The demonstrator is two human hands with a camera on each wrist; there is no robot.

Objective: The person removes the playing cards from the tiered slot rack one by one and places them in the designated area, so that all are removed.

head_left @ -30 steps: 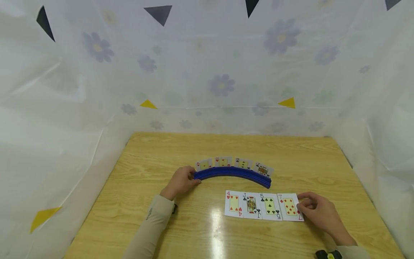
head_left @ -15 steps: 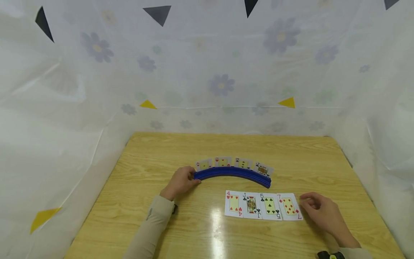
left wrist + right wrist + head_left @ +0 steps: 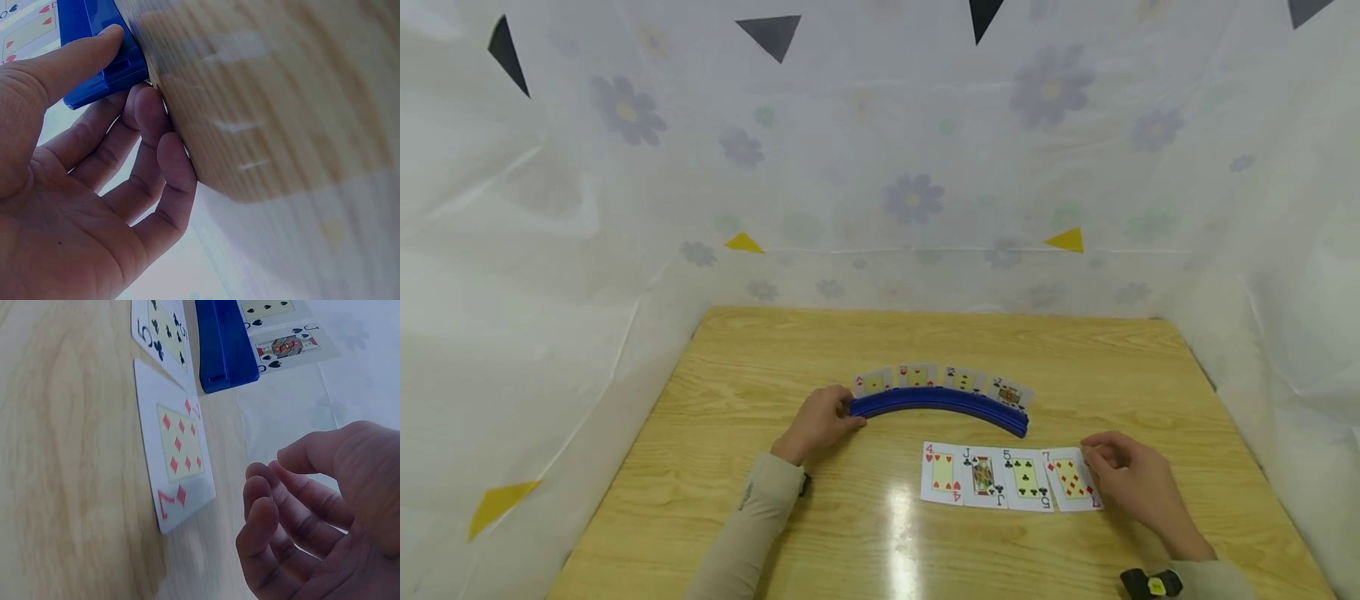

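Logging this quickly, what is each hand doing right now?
Left hand: grips the end of the blue card holder.
Right hand: loosely curled, holding nothing, beside the seven of diamonds.

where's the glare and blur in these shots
Head view: a bright glare streak on the table just below the four of hearts. Left wrist view: the wood is smeared, the left hand sharp. Right wrist view: the right hand is soft, the seven of diamonds clear.

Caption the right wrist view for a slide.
Right hand hovers, fingers curled, beside the seven of diamonds.
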